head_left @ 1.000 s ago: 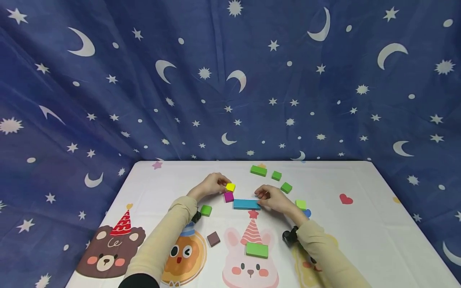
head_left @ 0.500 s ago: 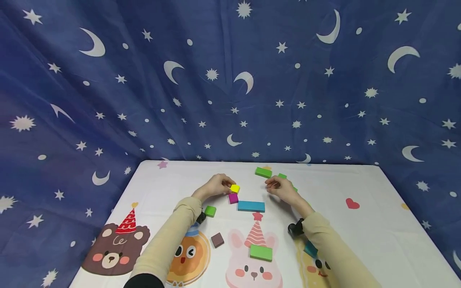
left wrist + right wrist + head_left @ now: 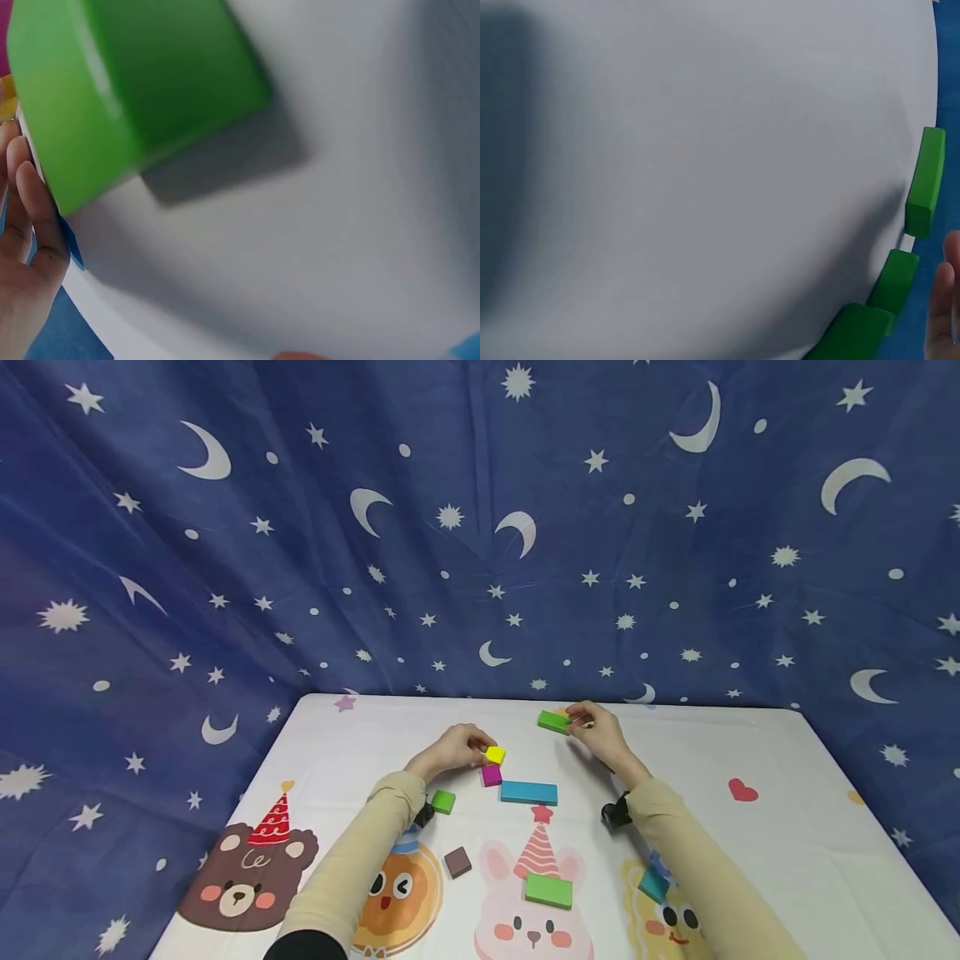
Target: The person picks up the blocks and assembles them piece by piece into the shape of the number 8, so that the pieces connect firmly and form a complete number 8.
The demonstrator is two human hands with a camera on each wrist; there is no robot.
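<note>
In the head view my left hand (image 3: 456,748) pinches a yellow block (image 3: 495,755), just behind a magenta block (image 3: 491,775). The left wrist view catches only a sliver of yellow beside the fingertips, and a green block (image 3: 142,90) fills its upper left. My right hand (image 3: 600,733) reaches to the back of the table, fingers loosely bent, fingertips right at the end of a long green block (image 3: 553,722). From the right wrist, that hand's fingers show apart from the long green block (image 3: 926,184) and the smaller green block (image 3: 894,281).
A long blue block (image 3: 528,792) lies between the forearms. Nearer lie a small green block (image 3: 443,802), a brown block (image 3: 457,862), a larger green block (image 3: 548,891) and a teal block (image 3: 654,885). A starry curtain (image 3: 480,568) hangs behind the table.
My right hand has left the long blue block and moved back to the long green block, covering the small green blocks. The left hand stays with the yellow block. The view has shifted slightly.
</note>
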